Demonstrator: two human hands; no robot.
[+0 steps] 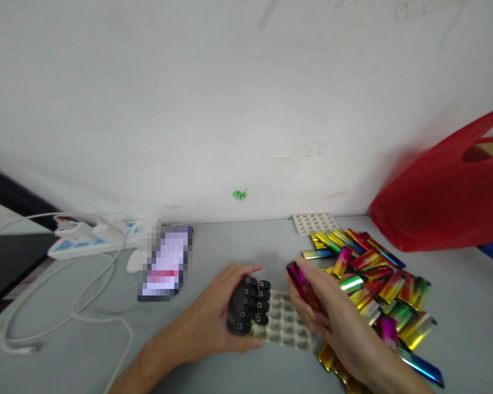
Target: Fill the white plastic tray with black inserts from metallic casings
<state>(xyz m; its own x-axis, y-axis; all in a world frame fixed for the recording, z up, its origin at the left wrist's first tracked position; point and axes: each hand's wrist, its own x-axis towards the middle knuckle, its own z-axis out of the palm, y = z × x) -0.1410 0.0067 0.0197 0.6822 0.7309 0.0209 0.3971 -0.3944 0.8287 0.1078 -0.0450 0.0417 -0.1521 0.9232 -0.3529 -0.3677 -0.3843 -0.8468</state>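
A white tray (pixel 290 323) with rows of round hollows lies on the table. Small black parts (pixel 250 302), each with a little metal ring, stand in rows at its left end. My left hand (pixel 217 306) curves around that end, thumb and fingers on opposite sides, with a dark rounded mass against its palm that I cannot make out. Just above the tray's right side, my right hand (pixel 316 301) grips a shiny purple-red casing (pixel 299 279), its dark end pointing up and left. Right of this hand lies a pile of similar metallic casings (pixel 378 273) in several colours.
A second white tray (pixel 315 223) rests against the wall. A red bag (pixel 439 191) stands at the back right. On the left are a phone (pixel 166 265), a white power strip (pixel 102 241) and a looping white cable (pixel 72 312).
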